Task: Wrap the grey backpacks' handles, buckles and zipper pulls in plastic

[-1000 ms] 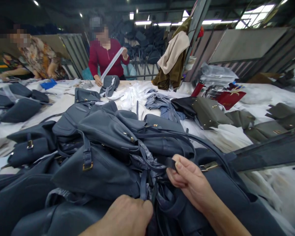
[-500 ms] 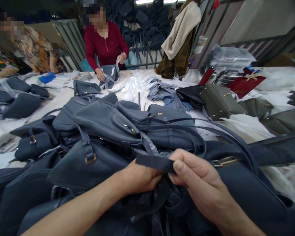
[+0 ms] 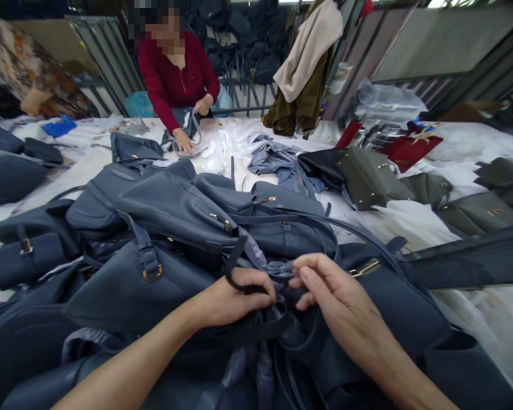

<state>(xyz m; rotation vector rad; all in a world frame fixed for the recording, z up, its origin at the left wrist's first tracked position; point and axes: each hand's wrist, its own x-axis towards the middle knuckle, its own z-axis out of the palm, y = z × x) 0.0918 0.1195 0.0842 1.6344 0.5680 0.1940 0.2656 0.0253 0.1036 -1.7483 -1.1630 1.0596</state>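
A navy leather strap (image 3: 234, 256) loops up out of the person's left hand (image 3: 235, 296), whose fingers curl closed around it. The right hand (image 3: 337, 290) lies just beside the left, the two close together but not on the same piece. Its fingertips (image 3: 303, 273) meet a crumpled strip of grey-blue lining (image 3: 273, 265), though it is hard to tell whether they grip it.

Both hands work on top of a heap of navy leather backpacks (image 3: 175, 208), which fills the near left and middle of the bench (image 3: 89, 142). Loose straps trail across the heap, and a gold-toned buckle (image 3: 153, 274) sits on one strap to the left of the hands.

Farther along, white tissue paper (image 3: 222, 148) and a rumpled blue cloth (image 3: 282, 162) lie on the bench. Olive-green bags (image 3: 370, 179) are spread to the right, with a red box (image 3: 414, 151) and a clear plastic bag (image 3: 389, 102) beyond them. More navy bags (image 3: 11, 179) lie at the left.

At the far side, a co-worker in a red sweater (image 3: 166, 80) has both hands on a small navy bag (image 3: 182, 122), well apart from the person's own. Behind the co-worker, dark bags (image 3: 239, 40) hang on a metal rack.
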